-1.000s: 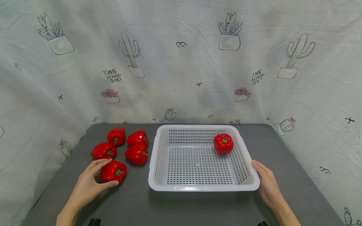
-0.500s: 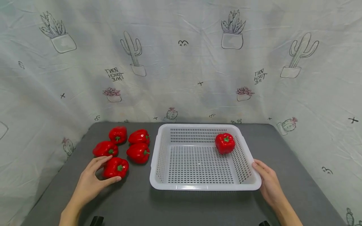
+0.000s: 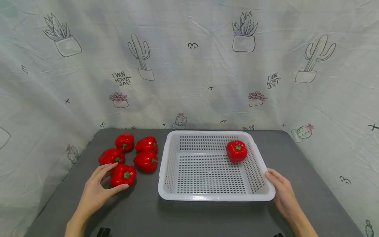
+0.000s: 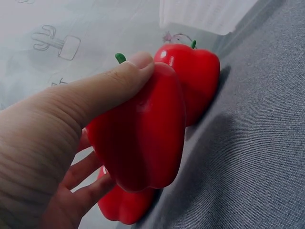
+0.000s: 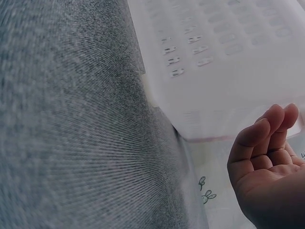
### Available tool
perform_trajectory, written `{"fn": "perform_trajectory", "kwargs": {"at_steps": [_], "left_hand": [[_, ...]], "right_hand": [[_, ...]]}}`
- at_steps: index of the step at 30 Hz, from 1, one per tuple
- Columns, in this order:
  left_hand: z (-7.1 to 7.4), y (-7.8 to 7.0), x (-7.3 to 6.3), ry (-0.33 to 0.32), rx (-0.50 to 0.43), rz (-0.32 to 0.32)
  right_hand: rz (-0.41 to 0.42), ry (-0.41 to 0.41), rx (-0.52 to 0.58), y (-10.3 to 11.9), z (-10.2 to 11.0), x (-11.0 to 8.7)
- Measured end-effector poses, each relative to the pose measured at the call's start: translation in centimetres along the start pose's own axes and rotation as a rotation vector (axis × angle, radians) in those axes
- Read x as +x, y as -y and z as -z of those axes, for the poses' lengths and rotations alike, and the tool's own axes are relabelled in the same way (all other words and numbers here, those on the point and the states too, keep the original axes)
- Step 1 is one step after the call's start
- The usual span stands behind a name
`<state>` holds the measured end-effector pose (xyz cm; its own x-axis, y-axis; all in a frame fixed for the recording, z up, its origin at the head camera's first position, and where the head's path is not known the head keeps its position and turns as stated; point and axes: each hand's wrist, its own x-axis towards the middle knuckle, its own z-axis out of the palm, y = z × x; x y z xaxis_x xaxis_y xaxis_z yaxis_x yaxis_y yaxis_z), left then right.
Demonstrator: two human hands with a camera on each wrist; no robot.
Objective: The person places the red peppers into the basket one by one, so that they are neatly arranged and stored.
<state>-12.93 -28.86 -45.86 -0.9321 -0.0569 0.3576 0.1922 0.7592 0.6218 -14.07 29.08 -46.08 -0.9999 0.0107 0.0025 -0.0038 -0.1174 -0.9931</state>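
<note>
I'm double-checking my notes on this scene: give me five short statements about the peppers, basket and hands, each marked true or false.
1. The left hand holds a red pepper. True.
2. The basket contains two peppers. False: it contains one pepper.
3. The right hand is at the basket's side. True.
4. The held pepper's stem is yellow. False: it is green.
5. Five peppers are outside the basket, including the held one. True.

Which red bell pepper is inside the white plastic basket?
The red bell pepper toward the back right of the perforated white plastic basket; the other five are outside, to its left.
</note>
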Motion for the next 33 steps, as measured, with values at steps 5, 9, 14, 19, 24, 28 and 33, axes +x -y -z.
{"fn": "perform_trajectory", "kwargs": {"at_steps": [5,9,14,19,24,28,33], "left_hand": [[-0.2,0.0,0.0,-0.001,-0.001,0.008],[-0.4,-0.1,0.1,-0.003,-0.014,0.009],[-0.5,-0.4,0.0,-0.011,-0.034,0.018],[-0.4,-0.6,0.0,-0.043,-0.046,0.023],[-0.5,-1.0,0.1,-0.142,-0.094,0.026],[-0.7,-1.4,0.1,-0.214,-0.124,0.054],[-0.8,-2.0,0.2,-0.27,-0.178,0.069]], "right_hand": [[0.0,0.007,0.014,0.1,0.0,-0.1],[0.0,0.007,0.02,0.2,0.1,-0.2],[0.001,0.007,0.005,0.3,0.0,-0.1],[0.012,0.02,0.002,0.3,0.0,-0.2],[0.006,0.02,0.001,0.3,-0.1,-0.1],[-0.011,-0.003,-0.012,0.3,-0.2,-0.1],[-0.007,-0.013,-0.017,0.3,-0.2,-0.2]]}}
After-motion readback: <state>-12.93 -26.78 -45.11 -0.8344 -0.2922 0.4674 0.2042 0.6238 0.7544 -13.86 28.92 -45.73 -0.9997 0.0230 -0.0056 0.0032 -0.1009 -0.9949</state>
